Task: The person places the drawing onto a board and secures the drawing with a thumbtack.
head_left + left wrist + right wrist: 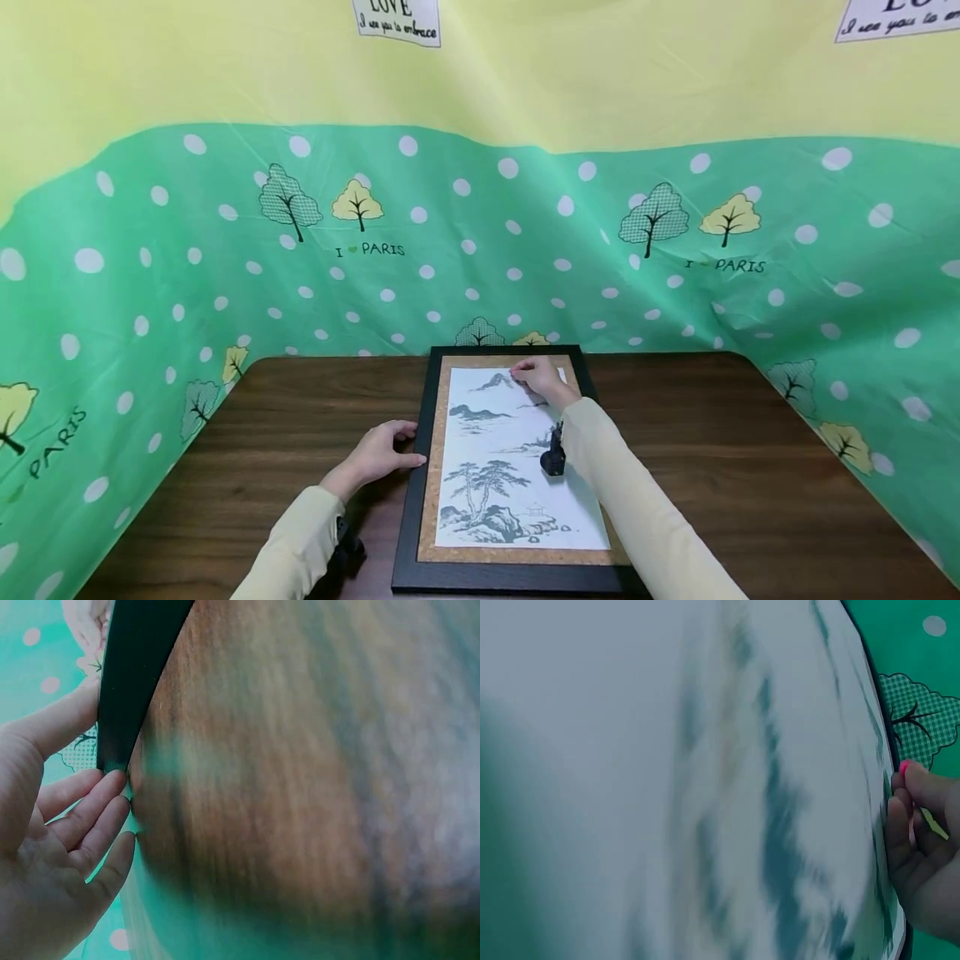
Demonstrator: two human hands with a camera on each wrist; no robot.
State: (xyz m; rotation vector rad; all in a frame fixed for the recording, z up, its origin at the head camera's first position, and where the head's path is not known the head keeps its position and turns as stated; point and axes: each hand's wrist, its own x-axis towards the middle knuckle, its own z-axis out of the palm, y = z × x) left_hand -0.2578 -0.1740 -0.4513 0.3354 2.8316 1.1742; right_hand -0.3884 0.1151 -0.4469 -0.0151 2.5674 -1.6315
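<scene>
A white sheet with an ink landscape print (495, 433) lies on a cork board (517, 556) inside a black frame (420, 508). My right hand (538, 379) is over the upper part of the sheet, near the printed mountain peak. Between its thumb and fingertips it pinches a small pink push pin (904, 766), of which only the head shows. My left hand (378, 450) is at the frame's left side, thumb and fingertips spread against the black edge. In the left wrist view, the left fingers (101, 814) reach loosely along that edge, the thumb apart from them.
The frame lies on a dark brown wooden table (720, 467), its far end near the table's back edge. Behind it hangs a green and yellow cloth (465, 233) with dots and trees. A black wrist camera (553, 454) on the right wrist overlaps the print.
</scene>
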